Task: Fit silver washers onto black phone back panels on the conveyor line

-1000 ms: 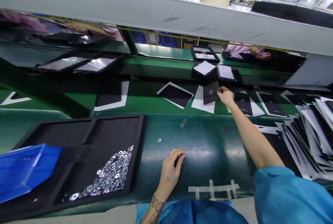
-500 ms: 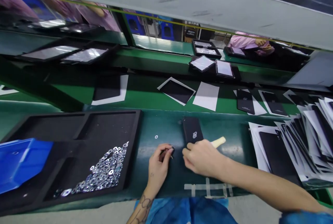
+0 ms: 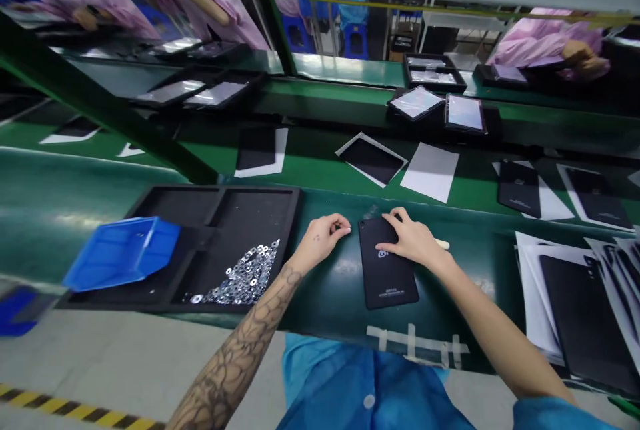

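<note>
Matte black tablet back cover (image 3: 387, 267) flat on the dark green tabletop (image 3: 330, 303), slightly skewed, with a small pale logo near its far end and fine print along its near edge. Right hand (image 3: 410, 240) on the cover's far right corner, grip spread, fingers draped over the edge, bare forearm reaching in from the right. Pale stick (image 3: 442, 244) poking out just beyond that hand. Left hand (image 3: 320, 235) just beside the cover's left edge, grip pressed together, fingers curled inward; anything pinched there hidden. Tattooed left forearm (image 3: 240, 343) angled up from the lower left. Black foam tray (image 3: 235, 217) of steel washers (image 3: 245, 281) and a tilted blue plastic bin (image 3: 123, 253) farther left. Stacked black panels on white sheets (image 3: 580, 303) to the right
</note>
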Available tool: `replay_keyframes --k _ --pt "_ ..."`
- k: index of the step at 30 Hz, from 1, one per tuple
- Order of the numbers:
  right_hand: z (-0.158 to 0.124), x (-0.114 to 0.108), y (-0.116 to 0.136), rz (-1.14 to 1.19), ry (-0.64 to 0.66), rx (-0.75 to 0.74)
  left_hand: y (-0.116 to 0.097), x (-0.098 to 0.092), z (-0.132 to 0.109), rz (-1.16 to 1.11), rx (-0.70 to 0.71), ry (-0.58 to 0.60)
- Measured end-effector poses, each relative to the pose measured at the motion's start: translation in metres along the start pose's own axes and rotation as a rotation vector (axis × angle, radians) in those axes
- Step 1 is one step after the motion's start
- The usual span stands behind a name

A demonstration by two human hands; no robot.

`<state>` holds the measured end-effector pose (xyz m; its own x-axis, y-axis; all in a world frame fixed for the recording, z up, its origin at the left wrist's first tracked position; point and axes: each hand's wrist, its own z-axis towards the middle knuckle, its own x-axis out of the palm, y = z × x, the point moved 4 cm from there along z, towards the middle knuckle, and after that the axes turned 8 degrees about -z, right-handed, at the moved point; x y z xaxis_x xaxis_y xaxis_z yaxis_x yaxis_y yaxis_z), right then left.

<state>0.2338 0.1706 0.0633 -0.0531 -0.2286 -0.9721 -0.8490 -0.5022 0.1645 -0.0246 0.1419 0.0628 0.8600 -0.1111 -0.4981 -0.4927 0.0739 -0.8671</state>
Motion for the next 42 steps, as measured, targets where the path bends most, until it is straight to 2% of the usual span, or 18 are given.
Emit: replay_keyframes --k 5,9,11,15,18,20,21,24,29,38,42 --pt "-0.017 0.014 0.003 0.026 -0.017 0.077 0.004 0.021 0.042 -0.027 -0.023 0.202" --pt "-0.01 0.009 -0.007 0.214 -0.043 0.091 0.007 0.029 0.06 -0.027 -0.057 0.306" --pt "-0.001 0.0 -0.026 0.479 -0.085 0.123 0.007 0.031 0.065 -0.013 -0.067 0.342" --pt "0.016 -0.009 -0.079 1.317 -0.21 0.255 0.007 0.031 0.071 0.027 -0.094 0.388" --pt "0.021 -0.002 -0.113 1.856 -0.466 0.247 0.007 0.032 0.075 0.057 -0.114 0.42" --pt "0.021 0.008 -0.127 2.067 -0.622 0.195 0.005 0.032 0.078 0.082 -0.133 0.448" --pt "0.021 0.014 -0.13 2.135 -0.657 0.167 0.005 0.032 0.081 0.094 -0.147 0.467" --pt "0.023 0.027 -0.135 2.208 -0.653 0.112 0.003 0.032 0.088 0.119 -0.201 0.552" --pt "0.028 0.028 -0.137 2.077 -0.644 0.082 -0.004 0.029 0.092 0.133 -0.263 0.659" --pt "0.029 0.029 -0.135 2.019 -0.664 0.153 -0.009 0.023 0.08 0.228 -0.159 0.558" --pt "0.029 0.028 -0.134 2.021 -0.668 0.172 -0.01 0.024 0.081 0.245 -0.137 0.577"
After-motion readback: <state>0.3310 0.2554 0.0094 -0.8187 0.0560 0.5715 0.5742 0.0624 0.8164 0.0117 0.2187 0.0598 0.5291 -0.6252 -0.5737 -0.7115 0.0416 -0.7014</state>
